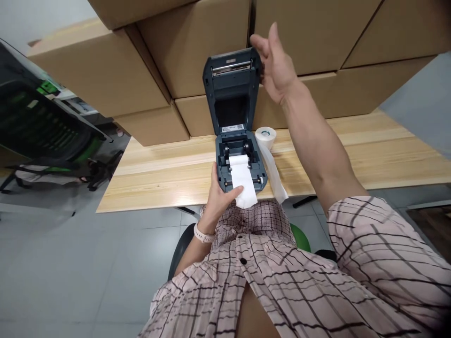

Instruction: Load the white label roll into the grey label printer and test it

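Pinching the paper strip (245, 187) flat against the front of the printer (225, 162) on the desk (158, 173) with the left hand (219, 198), right hand (276, 68) loosely gripping the raised lid (230, 91) to prop it.

One label printer (235, 141), two white paper rolls (239, 162) (265, 136), one left hand (219, 197), one right hand (278, 70), one wooden table (158, 173), one wristband (203, 234).

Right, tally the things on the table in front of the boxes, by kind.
Printer: 1
Paper roll: 2
Total: 3
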A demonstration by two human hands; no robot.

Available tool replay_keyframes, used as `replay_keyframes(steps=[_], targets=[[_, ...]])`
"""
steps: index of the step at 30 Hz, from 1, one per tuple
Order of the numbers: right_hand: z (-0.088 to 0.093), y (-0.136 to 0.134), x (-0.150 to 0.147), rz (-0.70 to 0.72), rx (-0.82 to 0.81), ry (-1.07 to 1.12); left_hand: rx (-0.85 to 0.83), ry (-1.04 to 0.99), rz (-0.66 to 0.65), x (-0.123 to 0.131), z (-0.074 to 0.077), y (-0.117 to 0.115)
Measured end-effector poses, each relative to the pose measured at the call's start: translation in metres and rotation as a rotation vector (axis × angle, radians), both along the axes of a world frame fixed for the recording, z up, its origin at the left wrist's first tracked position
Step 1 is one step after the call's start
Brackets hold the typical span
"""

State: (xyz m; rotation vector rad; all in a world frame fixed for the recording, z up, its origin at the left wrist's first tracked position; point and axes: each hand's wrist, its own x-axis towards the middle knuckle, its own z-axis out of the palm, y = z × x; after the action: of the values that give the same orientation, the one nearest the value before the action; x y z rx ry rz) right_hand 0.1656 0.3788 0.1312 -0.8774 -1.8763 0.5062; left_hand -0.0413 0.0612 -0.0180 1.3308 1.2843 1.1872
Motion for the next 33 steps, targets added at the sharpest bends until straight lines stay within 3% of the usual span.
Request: replay_keyframes(steps=[2, 4, 6, 8, 12, 15, 19, 23, 25, 28, 33], targets=[[0.005, -0.002, -0.006, 0.055, -0.106, 0.073, -0.016, 0.007, -0.012, -0.001, 0.0, -0.007], [0.006, -0.025, -0.007, 0.052, -0.189, 0.189, -0.012, 0.02, -0.023, -0.001, -0.002, -0.014], [0.002, -0.063, -0.004, 0.062, -0.158, 0.271, 0.008, 0.029, -0.031, 0.0, -0.005, -0.018], [-0.007, -0.109, 0.002, 0.104, -0.002, 0.284, 0.018, 0.023, -0.042, 0.001, -0.008, -0.02], [-0.035, -0.196, 0.012, 0.162, 0.158, 0.018, 0.017, 0.014, -0.075, 0.001, -0.006, -0.024], [-0.058, -0.238, 0.014, 0.157, 0.183, -0.192, 0.017, -0.03, -0.123, -0.002, 0.0, -0.028], [-0.088, -0.258, 0.006, 0.129, 0.169, -0.326, -0.043, -0.141, -0.094, -0.005, 0.004, -0.031], [-0.108, -0.268, -0.001, 0.051, 0.154, -0.285, -0.064, -0.214, 0.069, -0.006, 0.008, -0.016], [-0.112, -0.275, -0.003, -0.003, 0.145, -0.256, -0.051, -0.195, 0.128, -0.004, 0.011, -0.005], [-0.114, -0.284, -0.006, -0.048, 0.111, -0.236, -0.043, -0.217, 0.109, 0.001, 0.016, 0.006], [-0.113, -0.288, -0.009, -0.071, 0.081, -0.225, 0.027, -0.199, 0.159, 0.008, 0.016, 0.01]])
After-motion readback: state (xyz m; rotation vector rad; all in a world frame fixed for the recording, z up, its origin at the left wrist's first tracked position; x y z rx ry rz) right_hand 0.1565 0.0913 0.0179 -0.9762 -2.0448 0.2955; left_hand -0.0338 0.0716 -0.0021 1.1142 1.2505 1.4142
